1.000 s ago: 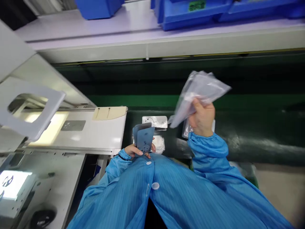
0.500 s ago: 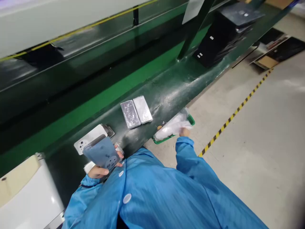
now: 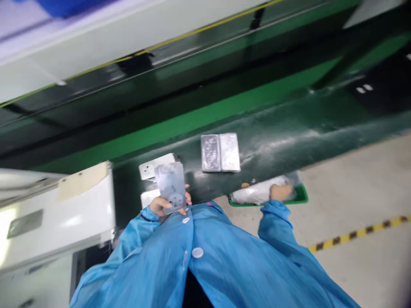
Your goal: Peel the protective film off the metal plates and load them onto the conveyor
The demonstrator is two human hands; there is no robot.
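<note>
In my left hand (image 3: pixel 160 206) is a grey-blue phone back cover (image 3: pixel 171 184) with a round cluster of camera holes at its lower end. My thumb lies on its face and my fingers wrap round its far edge. My right hand (image 3: pixel 280 191) is down in a green tray (image 3: pixel 302 196), among clear plastic bags (image 3: pixel 253 192); its fingers are blurred and partly hidden. Behind the held cover lies a white cover (image 3: pixel 154 167) with similar holes. Another white piece (image 3: pixel 149 197) is partly hidden by my left hand.
Two film-wrapped stacks, one dark grey (image 3: pixel 210 153) and one silver (image 3: pixel 230 152), lie side by side on the green bench (image 3: pixel 272 145). A white machine (image 3: pixel 90 209) stands at the left. Dark stacked boxes (image 3: pixel 385 85) are at the far right. Yellow-black tape (image 3: pixel 359 233) marks the floor.
The view has swung left, so the bench things appear further right. My right hand has moved from the tray's near edge further in over the bags. My left hand still holds the cover.
</note>
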